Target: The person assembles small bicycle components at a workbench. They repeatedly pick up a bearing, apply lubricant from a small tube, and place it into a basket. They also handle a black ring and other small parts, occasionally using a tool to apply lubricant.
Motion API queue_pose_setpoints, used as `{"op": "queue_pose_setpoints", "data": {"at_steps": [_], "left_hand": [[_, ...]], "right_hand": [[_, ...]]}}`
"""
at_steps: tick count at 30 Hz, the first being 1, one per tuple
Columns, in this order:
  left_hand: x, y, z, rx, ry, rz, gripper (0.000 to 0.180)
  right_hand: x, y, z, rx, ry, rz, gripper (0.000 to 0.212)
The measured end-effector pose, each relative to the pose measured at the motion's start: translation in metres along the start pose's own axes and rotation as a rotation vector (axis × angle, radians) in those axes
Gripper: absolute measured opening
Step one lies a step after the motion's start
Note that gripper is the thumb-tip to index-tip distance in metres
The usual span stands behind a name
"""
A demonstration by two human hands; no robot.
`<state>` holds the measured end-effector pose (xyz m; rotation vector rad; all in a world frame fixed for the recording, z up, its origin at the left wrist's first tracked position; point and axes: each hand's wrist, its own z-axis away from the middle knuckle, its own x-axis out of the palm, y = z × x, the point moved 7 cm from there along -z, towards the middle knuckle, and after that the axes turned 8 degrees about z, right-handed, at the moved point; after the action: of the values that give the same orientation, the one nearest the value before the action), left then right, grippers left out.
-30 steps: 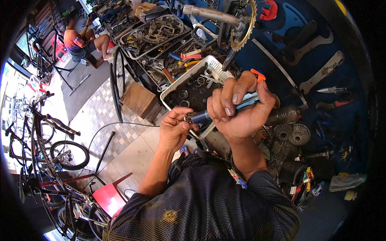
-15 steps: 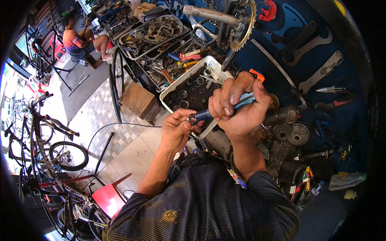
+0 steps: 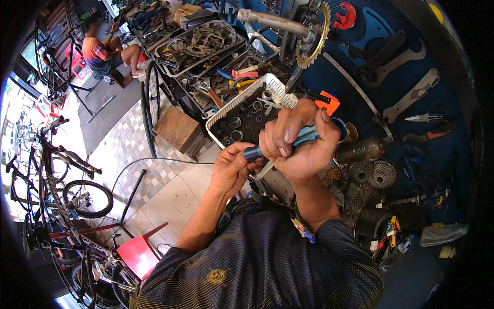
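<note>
Far left, parked bikes point(image 3: 87, 200); nearer, a wooden box point(image 3: 177, 126). Next rightward, left hand point(image 3: 229, 170): thumb and fingers pinched about the lower-left end of a dark-blue tube point(image 3: 252, 153), inner side of the grip hidden. Tube lies between both hands, touching each, slanting slightly up to the right. Just beyond it, white basket point(image 3: 280, 90) with small metal rings point(image 3: 235, 122). Right hand point(image 3: 303, 149) clenched round the tube; an orange piece point(image 3: 328, 103) just above its thumb. Right again: dark bottle point(image 3: 360, 149), toothed cogs point(image 3: 383, 173) below.
</note>
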<state>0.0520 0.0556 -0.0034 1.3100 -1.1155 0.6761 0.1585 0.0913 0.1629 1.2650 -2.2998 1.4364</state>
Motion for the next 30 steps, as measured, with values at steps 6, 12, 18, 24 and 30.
{"op": "queue_pose_setpoints", "data": {"at_steps": [6,12,18,24,30], "left_hand": [[-0.005,0.003,0.000,0.009,0.017,-0.015,0.040],[-0.006,0.000,-0.001,-0.024,-0.011,-0.018,0.041],[-0.036,0.023,0.011,0.061,0.103,-0.118,0.041],[-0.074,0.048,0.026,0.101,0.389,-0.323,0.034],[-0.077,0.051,0.029,0.104,0.449,-0.432,0.036]], "right_hand": [[-0.010,-0.005,0.006,0.005,0.061,-0.013,0.057],[-0.024,-0.010,-0.001,-0.042,0.066,0.055,0.061],[-0.080,0.001,-0.010,0.115,-0.023,1.044,0.034],[-0.166,0.116,0.009,0.598,-0.309,1.762,0.019],[-0.198,0.187,0.029,0.597,-0.507,1.905,0.025]]}}
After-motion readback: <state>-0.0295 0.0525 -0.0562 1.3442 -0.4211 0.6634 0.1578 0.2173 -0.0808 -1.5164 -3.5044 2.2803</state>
